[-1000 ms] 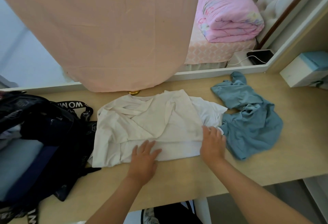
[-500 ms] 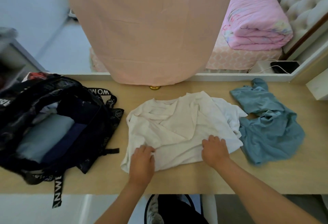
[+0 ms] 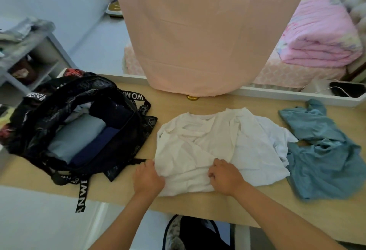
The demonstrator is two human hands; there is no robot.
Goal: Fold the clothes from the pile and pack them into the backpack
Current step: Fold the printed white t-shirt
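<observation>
The left hand [image 3: 149,178] has its fingers curled down into the near left edge of the white shirt [image 3: 206,145], gripping a fold of the cloth, with the knuckles turned up toward the camera. The right hand [image 3: 225,178] is just beside it to the right, fingers bent in the same way and bunching the shirt's near edge under them; both bare forearms reach in from the bottom of the view. The shirt lies partly folded on the wooden table [image 3: 198,204], its sleeves and sides turned in over the middle and its right part spreading loose and wrinkled. Touching that right part is a crumpled blue garment [image 3: 324,156], unfolded, lying toward the table's right end. To the left of the shirt, with one strap reaching to the left hand, the black backpack [image 3: 126,131] lies open at the table's left end, its lettered straps trailing over the table and off the front edge. Inside it sit folded clothes side by side: a pale grey-blue piece [image 3: 77,133] and a dark navy piece [image 3: 95,147]. Behind the shirt a large pink cloth [image 3: 198,32] hangs down to the back of the table. Beyond it, at the upper right, a folded pink quilt [image 3: 320,36] rests on a bed.
</observation>
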